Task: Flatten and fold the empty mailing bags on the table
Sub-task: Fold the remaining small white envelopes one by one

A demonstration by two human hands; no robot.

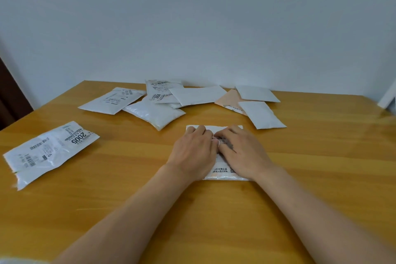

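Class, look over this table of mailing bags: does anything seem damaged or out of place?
Yes. The bag lying alone at the table's left looks torn along its near edge and crinkled, apart from the pile by the wall.

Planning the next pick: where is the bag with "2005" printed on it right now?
In the head view, the "2005" bag lies alone at the table's left edge, well left of both hands, nearer than the pile of bags at the back.

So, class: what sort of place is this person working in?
Probably a room in a home or small office: a plain wooden table pushed against a bare pale wall, strewn with used mailing bags.
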